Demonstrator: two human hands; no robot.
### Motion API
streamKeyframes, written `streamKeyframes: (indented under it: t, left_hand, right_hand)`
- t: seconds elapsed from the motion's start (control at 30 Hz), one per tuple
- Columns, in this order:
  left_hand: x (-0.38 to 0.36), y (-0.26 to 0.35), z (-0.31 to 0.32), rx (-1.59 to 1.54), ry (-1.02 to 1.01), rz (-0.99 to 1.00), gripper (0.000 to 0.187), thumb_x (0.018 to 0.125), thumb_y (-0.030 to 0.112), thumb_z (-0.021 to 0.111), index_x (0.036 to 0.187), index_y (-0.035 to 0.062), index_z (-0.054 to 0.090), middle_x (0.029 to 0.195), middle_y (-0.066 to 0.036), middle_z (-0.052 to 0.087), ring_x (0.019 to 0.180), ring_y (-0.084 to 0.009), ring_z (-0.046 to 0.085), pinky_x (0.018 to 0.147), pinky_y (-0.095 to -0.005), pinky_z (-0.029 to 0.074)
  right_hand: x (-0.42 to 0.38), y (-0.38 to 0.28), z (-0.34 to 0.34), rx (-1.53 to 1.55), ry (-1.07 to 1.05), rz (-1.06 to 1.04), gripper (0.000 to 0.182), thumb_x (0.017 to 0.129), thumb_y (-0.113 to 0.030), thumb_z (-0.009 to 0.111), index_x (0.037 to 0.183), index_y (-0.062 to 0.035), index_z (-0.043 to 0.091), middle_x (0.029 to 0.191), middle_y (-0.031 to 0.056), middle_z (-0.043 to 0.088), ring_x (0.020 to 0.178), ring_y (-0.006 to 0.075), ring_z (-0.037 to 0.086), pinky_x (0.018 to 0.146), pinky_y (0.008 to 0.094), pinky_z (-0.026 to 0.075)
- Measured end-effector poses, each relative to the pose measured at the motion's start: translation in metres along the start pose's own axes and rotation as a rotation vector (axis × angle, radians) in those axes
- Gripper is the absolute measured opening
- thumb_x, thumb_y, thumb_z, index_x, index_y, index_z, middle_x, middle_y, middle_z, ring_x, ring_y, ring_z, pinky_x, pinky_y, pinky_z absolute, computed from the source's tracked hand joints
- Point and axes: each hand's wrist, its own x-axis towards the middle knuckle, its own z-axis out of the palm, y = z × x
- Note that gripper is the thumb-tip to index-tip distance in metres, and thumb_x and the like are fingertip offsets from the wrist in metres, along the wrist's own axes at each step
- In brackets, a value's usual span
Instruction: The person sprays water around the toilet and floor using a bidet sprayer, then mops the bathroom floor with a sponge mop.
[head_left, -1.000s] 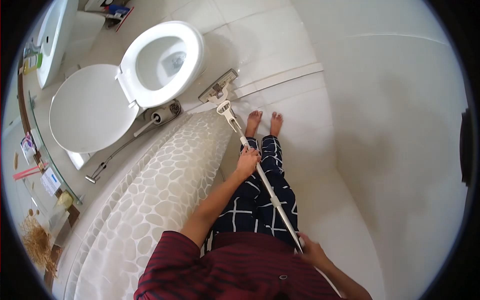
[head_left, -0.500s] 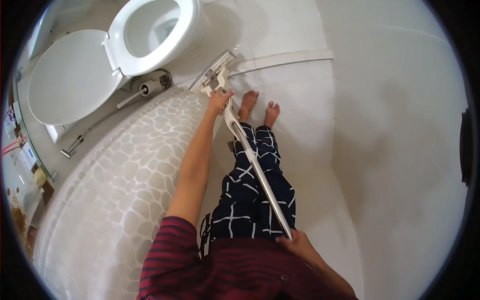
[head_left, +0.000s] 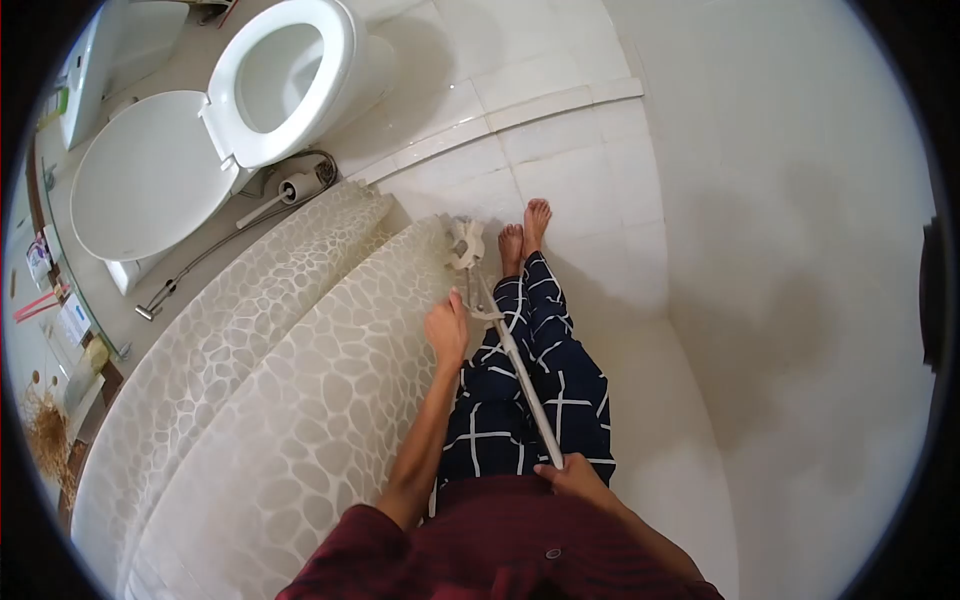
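Left arm is stretched forward, left hand (head_left: 447, 330) curled beside patterned shower curtain (head_left: 320, 400), thumb extended; whether curtain is pinched cannot be told. Right arm is bent, one mop (head_left: 526, 385) gripped by pole end in right hand (head_left: 574, 477) at waist, slanted over trousers (head_left: 575, 390); two feet (head_left: 537, 225), one toilet (head_left: 343, 60) are seen

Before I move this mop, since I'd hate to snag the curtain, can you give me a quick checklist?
1. Right hand gripping the mop pole: ok.
2. Left hand gripping the pole: cannot tell; it is beside the pebble-patterned curtain.
3. Mop's far end clear of the curtain: cannot tell; they crowd together in view.
4. Toes clear of the mop: ok, a gap shows.
5. Toilet lid shut: not ok, it is open.
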Motion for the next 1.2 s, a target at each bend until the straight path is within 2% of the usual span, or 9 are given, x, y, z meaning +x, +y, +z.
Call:
streamKeyframes:
  t: [0.3, 0.43, 0.53, 0.7, 0.77, 0.87, 0.97, 1.03, 1.2]
  left_hand:
    - [-0.039, -0.045, 0.005, 0.098, 0.165, -0.099, 0.048, 0.083, 0.04, 0.045, 0.06, -0.0016, 0.053, 0.059, -0.024, 0.054, 0.055, -0.0399, 0.053, 0.053, -0.046, 0.039]
    - [0.068, -0.135, 0.015, -0.637, -0.525, -0.323, 0.056, 0.083, 0.044, 0.043, 0.059, -0.0052, 0.053, 0.053, -0.02, 0.052, 0.041, -0.0302, 0.048, 0.045, -0.0417, 0.037]
    - [0.054, -0.111, 0.053, -0.056, 0.409, -0.186, 0.057, 0.084, 0.044, 0.042, 0.06, -0.0061, 0.055, 0.053, -0.02, 0.052, 0.042, -0.0286, 0.047, 0.045, -0.0405, 0.036]
    - [-0.055, -0.095, 0.034, -0.259, 0.139, -0.216, 0.048, 0.086, 0.037, 0.041, 0.07, -0.0045, 0.058, 0.065, -0.022, 0.057, 0.061, -0.0359, 0.055, 0.055, -0.0429, 0.039]
    - [-0.088, -0.04, 0.053, -0.175, 0.505, 0.02, 0.042, 0.086, 0.035, 0.042, 0.074, -0.0037, 0.056, 0.065, -0.021, 0.056, 0.06, -0.035, 0.055, 0.054, -0.0438, 0.038]
    - [-0.087, -0.048, 0.023, -0.315, 0.127, -0.166, 0.039, 0.084, 0.037, 0.045, 0.079, -0.0005, 0.056, 0.067, -0.019, 0.057, 0.058, -0.0341, 0.055, 0.053, -0.0422, 0.039]
    - [-0.06, -0.051, 0.019, -0.216, 0.31, 0.035, 0.036, 0.085, 0.035, 0.044, 0.078, 0.0018, 0.056, 0.068, -0.014, 0.058, 0.055, -0.0246, 0.051, 0.054, -0.0347, 0.039]
    - [0.002, -0.032, -0.033, -0.375, -0.132, -0.289, 0.035, 0.084, 0.034, 0.046, 0.079, 0.0011, 0.058, 0.064, -0.011, 0.058, 0.055, -0.025, 0.054, 0.055, -0.0333, 0.041]
    - [0.09, 0.088, -0.029, -0.475, 0.08, 0.498, 0.056, 0.083, 0.044, 0.044, 0.121, 0.004, 0.037, 0.125, -0.017, 0.037, 0.113, -0.0318, 0.034, 0.093, -0.0408, 0.026]
  right_hand:
    - [0.011, -0.002, 0.005, -0.096, -0.151, -0.065, 0.038, 0.079, -0.031, 0.058, 0.06, 0.0015, 0.051, 0.049, 0.0077, 0.051, 0.039, 0.016, 0.05, 0.038, 0.0291, 0.039]
    - [-0.071, 0.015, -0.035, -0.212, -0.102, -0.156, 0.032, 0.077, -0.029, 0.061, 0.071, 0.001, 0.055, 0.053, 0.0094, 0.053, 0.047, 0.0154, 0.052, 0.046, 0.0301, 0.041]
    - [-0.073, 0.014, -0.04, -0.305, -0.092, -0.26, 0.031, 0.077, -0.029, 0.061, 0.071, 0.0008, 0.056, 0.054, 0.0112, 0.055, 0.046, 0.0145, 0.052, 0.045, 0.0295, 0.042]
    - [0.023, -0.02, 0.008, -0.103, -0.065, 0.013, 0.038, 0.079, -0.028, 0.059, 0.058, 0.0039, 0.049, 0.045, 0.0069, 0.048, 0.03, 0.015, 0.046, 0.03, 0.0291, 0.036]
    - [0.04, -0.007, 0.022, 0.046, -0.173, 0.025, 0.038, 0.079, -0.027, 0.058, 0.058, 0.003, 0.048, 0.043, 0.0055, 0.046, 0.031, 0.0149, 0.046, 0.029, 0.0293, 0.035]
    - [0.027, -0.009, 0.012, -0.001, -0.188, 0.034, 0.036, 0.078, -0.027, 0.06, 0.056, -0.0028, 0.045, 0.042, 0.0028, 0.043, 0.031, 0.0119, 0.044, 0.03, 0.0255, 0.034]
    - [-0.01, 0.002, -0.038, -0.057, -0.156, -0.033, 0.033, 0.078, -0.026, 0.06, 0.058, -0.0055, 0.044, 0.042, 0.0006, 0.042, 0.032, 0.0091, 0.043, 0.031, 0.0231, 0.033]
    - [-0.066, 0.014, -0.056, -0.031, -0.097, 0.036, 0.028, 0.077, -0.024, 0.062, 0.062, -0.0064, 0.046, 0.043, 0.0006, 0.043, 0.033, 0.0089, 0.043, 0.031, 0.0232, 0.033]
    - [-0.135, -0.038, -0.049, 0.132, 0.01, 0.075, 0.027, 0.074, -0.021, 0.066, 0.065, -0.0088, 0.043, 0.045, -0.0019, 0.04, 0.034, 0.0064, 0.039, 0.032, 0.0212, 0.03]
